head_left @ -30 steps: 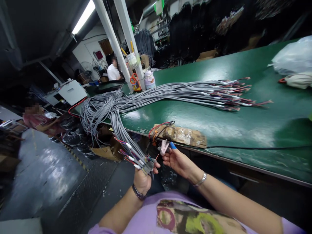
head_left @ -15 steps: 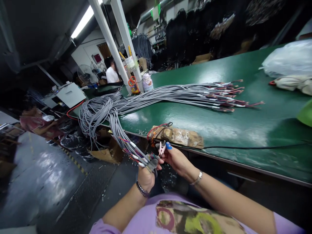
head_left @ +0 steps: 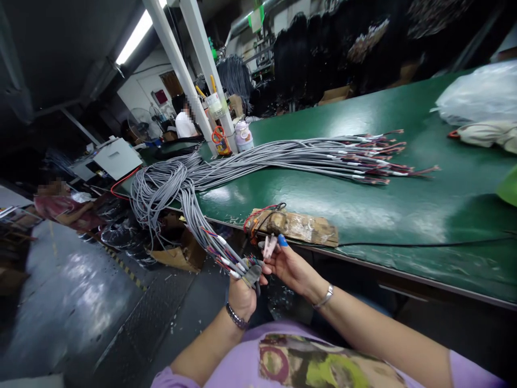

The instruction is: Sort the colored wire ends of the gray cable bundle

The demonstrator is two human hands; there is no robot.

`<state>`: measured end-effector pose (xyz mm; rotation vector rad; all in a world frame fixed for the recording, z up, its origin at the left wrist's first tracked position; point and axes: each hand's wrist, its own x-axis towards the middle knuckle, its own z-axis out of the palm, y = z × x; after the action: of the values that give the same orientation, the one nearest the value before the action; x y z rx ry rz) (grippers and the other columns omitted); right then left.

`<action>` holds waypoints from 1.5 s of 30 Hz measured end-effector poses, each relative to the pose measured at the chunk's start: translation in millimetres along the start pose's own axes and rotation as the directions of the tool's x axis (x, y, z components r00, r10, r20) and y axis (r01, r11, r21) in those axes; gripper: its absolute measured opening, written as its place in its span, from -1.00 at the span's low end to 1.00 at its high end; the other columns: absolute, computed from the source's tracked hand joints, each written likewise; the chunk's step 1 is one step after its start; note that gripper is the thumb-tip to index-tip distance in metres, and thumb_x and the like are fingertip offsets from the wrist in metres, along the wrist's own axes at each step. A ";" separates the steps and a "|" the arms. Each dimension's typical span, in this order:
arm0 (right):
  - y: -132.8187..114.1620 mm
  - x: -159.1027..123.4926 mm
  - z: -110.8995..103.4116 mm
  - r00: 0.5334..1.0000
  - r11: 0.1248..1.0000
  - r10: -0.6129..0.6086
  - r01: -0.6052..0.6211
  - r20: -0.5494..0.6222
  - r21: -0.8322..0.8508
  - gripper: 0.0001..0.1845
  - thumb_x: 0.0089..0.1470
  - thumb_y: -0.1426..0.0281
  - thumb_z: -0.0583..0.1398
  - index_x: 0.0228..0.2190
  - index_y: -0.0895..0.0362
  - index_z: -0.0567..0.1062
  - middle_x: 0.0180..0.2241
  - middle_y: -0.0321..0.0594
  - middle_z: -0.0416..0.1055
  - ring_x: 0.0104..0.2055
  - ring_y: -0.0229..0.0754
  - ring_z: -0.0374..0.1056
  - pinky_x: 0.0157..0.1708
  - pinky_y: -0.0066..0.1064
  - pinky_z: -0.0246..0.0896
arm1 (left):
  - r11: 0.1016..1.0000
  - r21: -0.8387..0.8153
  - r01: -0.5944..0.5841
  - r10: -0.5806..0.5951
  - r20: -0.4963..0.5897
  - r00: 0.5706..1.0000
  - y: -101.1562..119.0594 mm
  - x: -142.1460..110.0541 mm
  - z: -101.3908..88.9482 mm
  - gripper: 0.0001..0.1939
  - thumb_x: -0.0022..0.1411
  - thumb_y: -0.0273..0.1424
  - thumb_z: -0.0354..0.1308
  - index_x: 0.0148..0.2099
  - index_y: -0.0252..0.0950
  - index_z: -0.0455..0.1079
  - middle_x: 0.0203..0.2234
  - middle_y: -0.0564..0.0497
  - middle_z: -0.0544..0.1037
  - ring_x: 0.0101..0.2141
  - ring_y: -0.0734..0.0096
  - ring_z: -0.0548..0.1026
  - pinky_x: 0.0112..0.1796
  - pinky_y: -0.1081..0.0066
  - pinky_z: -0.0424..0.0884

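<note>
My left hand (head_left: 242, 298) is wrapped round the end of a bundle of grey cables (head_left: 196, 218), below the table's front edge. Thin coloured wires (head_left: 252, 260) fan out of the cable ends by its fingers, and a grey flap of material (head_left: 253, 275) lies against them. Close beside it, my right hand (head_left: 288, 265) pinches a pale pink clip (head_left: 269, 247) that looks like a clothes peg. The thumb wears a blue cover (head_left: 282, 240). What sits in the clip's jaws is too small to make out.
A taped wooden block (head_left: 309, 228) with red and black leads lies at the edge of the green table (head_left: 424, 215). More grey cables (head_left: 283, 153) stretch across it, stripped ends to the right. A plastic bag (head_left: 476, 94) is at far right. Two people sit at left and back.
The pink clip has turned and its arms look closer together. My right hand has shifted slightly, while my left hand keeps hold of the cables in nearly the same place.
</note>
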<state>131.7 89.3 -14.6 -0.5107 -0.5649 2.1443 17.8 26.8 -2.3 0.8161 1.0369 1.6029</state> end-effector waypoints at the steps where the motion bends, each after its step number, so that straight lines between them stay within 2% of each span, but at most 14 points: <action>1: 0.5 -0.4 -3.5 1.000 1.000 0.015 -0.014 -0.026 0.007 -0.56 -0.03 -0.01 0.17 -0.45 0.13 0.46 -0.51 -0.25 0.40 -0.50 -0.28 0.28 -0.46 -0.41 0.21 | 1.000 0.002 0.014 -0.014 -0.011 1.000 1.3 -1.3 -1.4 -0.79 -0.05 -0.29 0.29 -0.47 -0.36 0.48 -0.65 -0.01 0.53 -0.67 0.54 0.39 -0.62 0.55 0.27; 6: 6.4 -5.5 -20.2 0.992 0.995 0.095 -0.096 -0.082 0.000 -0.66 -0.05 0.09 0.24 -0.45 0.13 0.50 -0.42 -0.22 0.44 -0.45 -0.30 0.30 -0.42 -0.46 0.24 | 0.996 0.023 0.083 -0.080 -0.101 0.992 7.9 -8.8 -11.5 -0.77 -0.13 -0.30 0.33 -0.48 -0.39 0.48 -0.67 -0.01 0.52 -0.69 0.55 0.38 -0.65 0.57 0.25; 9: 11.0 -13.7 -20.7 0.993 0.991 0.111 -0.114 -0.044 -0.066 -0.70 -0.12 0.16 0.31 -0.42 0.13 0.52 -0.42 -0.23 0.44 -0.45 -0.31 0.30 -0.43 -0.47 0.23 | 0.990 0.096 0.105 -0.092 -0.131 0.987 8.8 -12.1 -17.5 -0.76 -0.11 -0.30 0.33 -0.46 -0.41 0.48 -0.68 0.00 0.51 -0.70 0.56 0.38 -0.66 0.58 0.24; 13: 14.8 -23.8 -13.2 0.994 0.969 0.101 -0.091 0.035 -0.229 -0.71 -0.16 0.23 0.34 -0.38 0.14 0.53 -0.38 -0.24 0.42 -0.41 -0.31 0.27 -0.40 -0.46 0.18 | 0.979 0.163 0.126 -0.108 -0.114 0.988 8.1 -14.5 -21.0 -0.78 -0.08 -0.33 0.31 -0.48 -0.41 0.45 -0.69 0.00 0.51 -0.69 0.55 0.39 -0.65 0.57 0.26; 18: 15.3 -25.7 -6.1 0.999 0.891 -0.004 0.020 0.037 -0.454 -0.66 -0.16 0.22 0.33 -0.32 0.15 0.52 -0.39 -0.25 0.42 -0.41 -0.29 0.23 -0.42 -0.44 0.08 | 0.967 0.209 0.147 -0.131 -0.089 0.987 9.2 -15.7 -20.0 -0.78 -0.07 -0.32 0.32 -0.50 -0.40 0.43 -0.71 0.02 0.49 -0.70 0.57 0.37 -0.65 0.57 0.26; 22: 12.2 -27.5 0.4 0.997 0.817 -0.079 0.077 0.023 -0.571 -0.66 -0.21 0.18 0.33 -0.43 0.18 0.50 -0.49 -0.27 0.40 -0.45 -0.28 0.19 -0.44 -0.42 0.04 | 0.956 0.238 0.172 -0.161 -0.066 0.985 8.4 -16.1 -20.1 -0.73 -0.10 -0.28 0.33 -0.52 -0.40 0.42 -0.72 0.01 0.49 -0.71 0.55 0.37 -0.65 0.55 0.26; 25: 10.4 -30.3 4.4 0.995 0.806 -0.089 0.096 0.041 -0.584 -0.68 -0.21 0.17 0.33 -0.50 0.18 0.49 -0.55 -0.31 0.37 -0.48 -0.30 0.16 -0.42 -0.41 0.04 | 0.953 0.245 0.177 -0.168 -0.060 0.984 7.4 -16.7 -20.5 -0.72 -0.11 -0.27 0.34 -0.52 -0.40 0.41 -0.72 0.02 0.49 -0.71 0.54 0.37 -0.64 0.55 0.27; 31: 12.6 -30.9 1.9 0.994 0.804 -0.110 0.090 0.003 -0.588 -0.69 -0.21 0.18 0.33 -0.54 0.18 0.49 -0.58 -0.32 0.35 -0.51 -0.31 0.11 -0.45 -0.42 -0.02 | 0.953 0.266 0.144 -0.130 -0.070 0.989 7.8 -17.9 -19.9 -0.71 -0.04 -0.26 0.31 -0.55 -0.38 0.38 -0.73 0.04 0.47 -0.71 0.57 0.35 -0.64 0.56 0.25; 39: 13.3 -30.8 3.5 0.991 0.798 -0.124 0.064 -0.058 -0.600 -0.67 -0.26 0.16 0.35 -0.59 0.17 0.46 -0.61 -0.35 0.28 -0.52 -0.32 0.07 -0.48 -0.43 -0.06 | 0.938 0.295 0.180 -0.167 -0.070 0.984 8.1 -17.5 -20.5 -0.66 -0.14 -0.22 0.36 -0.58 -0.36 0.34 -0.77 0.12 0.38 -0.73 0.59 0.30 -0.66 0.55 0.23; 45: 7.4 -27.9 -1.7 0.964 0.893 -0.130 0.011 -0.233 -0.450 -0.66 -0.30 0.17 0.36 -0.58 0.14 0.41 -0.64 -0.41 0.20 -0.55 -0.35 0.04 -0.49 -0.45 -0.02 | 0.945 0.271 0.181 -0.170 -0.064 0.983 10.2 -15.9 -18.8 -0.67 -0.12 -0.24 0.34 -0.62 -0.36 0.33 -0.77 0.10 0.38 -0.72 0.58 0.30 -0.65 0.53 0.25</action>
<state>143.7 63.0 -15.7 -0.9906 -0.9174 1.8348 1.2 6.0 -0.7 0.8524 1.3441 1.3456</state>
